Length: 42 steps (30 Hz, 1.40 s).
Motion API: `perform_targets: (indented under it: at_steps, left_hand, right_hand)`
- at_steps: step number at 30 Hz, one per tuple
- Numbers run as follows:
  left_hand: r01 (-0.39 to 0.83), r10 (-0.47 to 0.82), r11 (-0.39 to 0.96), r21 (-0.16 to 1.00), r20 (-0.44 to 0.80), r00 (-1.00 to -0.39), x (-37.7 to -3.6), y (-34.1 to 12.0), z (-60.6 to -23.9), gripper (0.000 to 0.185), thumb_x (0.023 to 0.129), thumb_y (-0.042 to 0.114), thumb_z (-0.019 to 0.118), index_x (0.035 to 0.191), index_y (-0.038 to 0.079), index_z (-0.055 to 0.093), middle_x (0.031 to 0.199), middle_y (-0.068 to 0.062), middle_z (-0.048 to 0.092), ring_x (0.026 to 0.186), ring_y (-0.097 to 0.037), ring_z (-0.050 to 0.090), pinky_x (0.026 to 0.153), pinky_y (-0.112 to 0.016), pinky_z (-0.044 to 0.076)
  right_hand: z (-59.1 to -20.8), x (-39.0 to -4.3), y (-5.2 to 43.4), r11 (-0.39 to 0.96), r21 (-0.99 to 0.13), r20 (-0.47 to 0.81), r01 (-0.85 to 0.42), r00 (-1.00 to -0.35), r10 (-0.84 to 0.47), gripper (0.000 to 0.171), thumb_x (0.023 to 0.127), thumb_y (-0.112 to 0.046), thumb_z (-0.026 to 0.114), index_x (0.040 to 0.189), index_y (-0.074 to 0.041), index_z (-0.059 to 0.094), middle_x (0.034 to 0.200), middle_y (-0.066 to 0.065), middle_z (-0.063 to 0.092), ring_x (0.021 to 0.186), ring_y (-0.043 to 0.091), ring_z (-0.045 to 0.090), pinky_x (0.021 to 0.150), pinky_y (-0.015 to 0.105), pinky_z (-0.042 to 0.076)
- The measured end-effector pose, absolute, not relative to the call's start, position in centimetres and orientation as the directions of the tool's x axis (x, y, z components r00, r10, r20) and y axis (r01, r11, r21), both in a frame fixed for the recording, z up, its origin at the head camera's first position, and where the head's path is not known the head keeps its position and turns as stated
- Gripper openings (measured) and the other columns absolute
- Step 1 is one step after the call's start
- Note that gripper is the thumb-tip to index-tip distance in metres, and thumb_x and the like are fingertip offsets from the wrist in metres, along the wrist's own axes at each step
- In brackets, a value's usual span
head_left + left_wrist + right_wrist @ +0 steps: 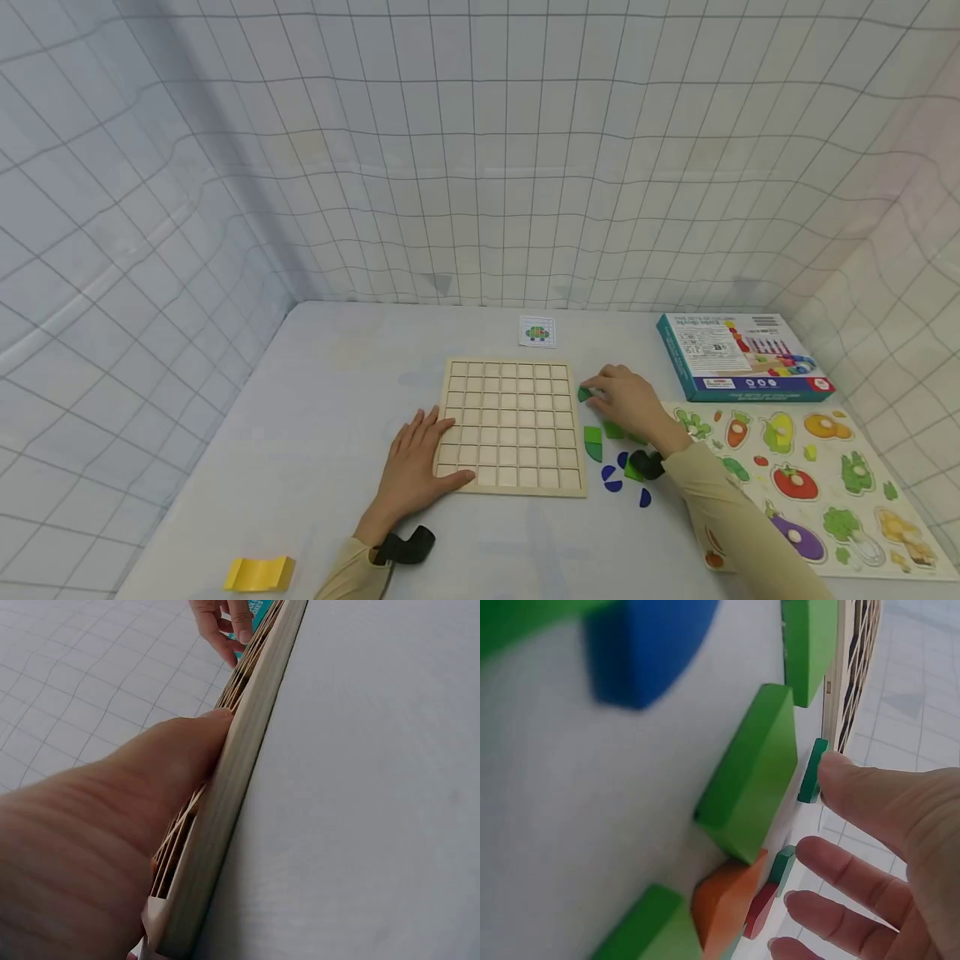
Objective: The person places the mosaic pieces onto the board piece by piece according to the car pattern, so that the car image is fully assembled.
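Left hand (411, 463) spread on pale wooden grid board (508, 436), left edge, white table (337, 375); right hand (632, 402), thumb and fingers apart, at small dark-green block (583, 394) just beside board's right edge.

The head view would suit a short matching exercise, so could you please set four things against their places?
Things
1. Card
2. Box
3. Yellow block
4. Left hand

Places
A. The table's near left
B. On the board's near left corner
C. Far right, just beyond the vegetable sheet
D. Beyond the board's far edge

Pairs: 1-D, 2-C, 3-A, 4-B
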<state>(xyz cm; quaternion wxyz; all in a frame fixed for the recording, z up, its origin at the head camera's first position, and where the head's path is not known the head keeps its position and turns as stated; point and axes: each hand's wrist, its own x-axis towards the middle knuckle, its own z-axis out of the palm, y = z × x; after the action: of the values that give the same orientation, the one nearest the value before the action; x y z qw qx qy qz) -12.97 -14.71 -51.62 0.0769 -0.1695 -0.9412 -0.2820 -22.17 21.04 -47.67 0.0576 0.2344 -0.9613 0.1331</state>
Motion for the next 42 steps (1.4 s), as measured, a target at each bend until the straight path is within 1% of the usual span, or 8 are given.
perform_targets:
  at_steps: [6, 13, 19, 23, 27, 32, 36, 42]
  left_hand:
    - [0.361, 0.274, 0.785, 0.504, 0.241, -0.931, -12.9, -14.7, -51.8, 0.082, 0.076, 0.061, 0.068, 0.138, 0.013, 0.047, 0.151, -0.015, 0.029, 0.14, -0.034, 0.017, 0.11, -0.053, 0.012]
    - [0.362, 0.272, 0.786, 0.502, 0.245, -0.93, -12.9, -14.7, -51.9, 0.081, 0.076, 0.061, 0.068, 0.138, 0.013, 0.047, 0.151, -0.014, 0.029, 0.14, -0.034, 0.017, 0.11, -0.052, 0.012]
    - [0.361, 0.271, 0.787, 0.5, 0.245, -0.931, -13.0, -14.7, -51.9, 0.081, 0.076, 0.062, 0.068, 0.138, 0.013, 0.047, 0.151, -0.014, 0.029, 0.141, -0.033, 0.016, 0.11, -0.051, 0.011]
    - [0.359, 0.269, 0.789, 0.499, 0.245, -0.931, -13.0, -14.8, -52.0, 0.081, 0.076, 0.061, 0.068, 0.138, 0.013, 0.047, 0.151, -0.014, 0.029, 0.141, -0.033, 0.016, 0.11, -0.051, 0.011]
    - [0.36, 0.271, 0.789, 0.498, 0.244, -0.931, -13.0, -14.7, -52.0, 0.081, 0.076, 0.061, 0.068, 0.138, 0.013, 0.047, 0.151, -0.014, 0.029, 0.141, -0.032, 0.016, 0.11, -0.051, 0.011]
    - [0.368, 0.276, 0.787, 0.494, 0.251, -0.928, -13.0, -14.7, -51.9, 0.081, 0.076, 0.06, 0.068, 0.139, 0.013, 0.046, 0.151, -0.014, 0.029, 0.141, -0.032, 0.016, 0.11, -0.051, 0.011]
    - [0.372, 0.277, 0.79, 0.487, 0.256, -0.926, -13.0, -14.7, -51.9, 0.082, 0.077, 0.06, 0.068, 0.139, 0.012, 0.046, 0.151, -0.015, 0.03, 0.14, -0.033, 0.017, 0.11, -0.051, 0.012]
    - [0.372, 0.281, 0.797, 0.475, 0.253, -0.926, -12.9, -14.7, -51.9, 0.085, 0.077, 0.06, 0.067, 0.142, 0.011, 0.044, 0.151, -0.015, 0.029, 0.14, -0.033, 0.017, 0.11, -0.051, 0.012]
  right_hand:
    - [-47.6, -22.3, 21.1, 0.842, -0.197, 0.201, -0.502, -0.861, -0.466, 0.025, 0.082, -0.019, 0.076, 0.105, -0.009, 0.073, 0.087, 0.002, 0.06, 0.073, 0.016, 0.05, 0.058, 0.03, 0.042]
    - [-47.2, -22.7, 21.0, 0.849, -0.187, 0.168, -0.494, -0.868, -0.468, 0.02, 0.081, -0.018, 0.076, 0.099, -0.009, 0.075, 0.086, 0.002, 0.061, 0.075, 0.019, 0.052, 0.06, 0.033, 0.045]
    - [-46.6, -23.3, 20.7, 0.876, -0.251, 0.059, -0.412, -0.91, -0.411, 0.017, 0.083, -0.017, 0.074, 0.099, -0.011, 0.073, 0.085, 0.001, 0.06, 0.078, 0.019, 0.051, 0.067, 0.037, 0.047]
    - [-46.3, -23.6, 20.5, 0.88, -0.284, 0.009, -0.381, -0.919, -0.395, 0.011, 0.083, -0.015, 0.074, 0.094, -0.013, 0.074, 0.078, -0.002, 0.056, 0.073, 0.017, 0.049, 0.063, 0.035, 0.045]
    - [-46.2, -23.9, 20.4, 0.883, -0.321, -0.038, -0.342, -0.927, -0.372, 0.007, 0.083, -0.014, 0.073, 0.09, -0.013, 0.073, 0.077, -0.003, 0.056, 0.071, 0.017, 0.048, 0.061, 0.033, 0.044]
    - [-46.2, -24.1, 20.5, 0.874, -0.392, -0.092, -0.286, -0.933, -0.347, 0.009, 0.083, -0.014, 0.073, 0.092, -0.013, 0.071, 0.079, -0.001, 0.057, 0.071, 0.017, 0.05, 0.062, 0.032, 0.044]
    - [-46.3, -24.1, 20.8, 0.856, -0.438, -0.111, -0.276, -0.928, -0.356, 0.014, 0.082, -0.015, 0.074, 0.095, -0.012, 0.07, 0.081, -0.001, 0.058, 0.073, 0.017, 0.051, 0.066, 0.035, 0.045]
    - [-46.5, -24.3, 21.2, 0.844, -0.465, -0.127, -0.267, -0.923, -0.362, 0.015, 0.081, -0.015, 0.076, 0.094, -0.011, 0.068, 0.081, 0.0, 0.058, 0.073, 0.018, 0.051, 0.066, 0.035, 0.045]
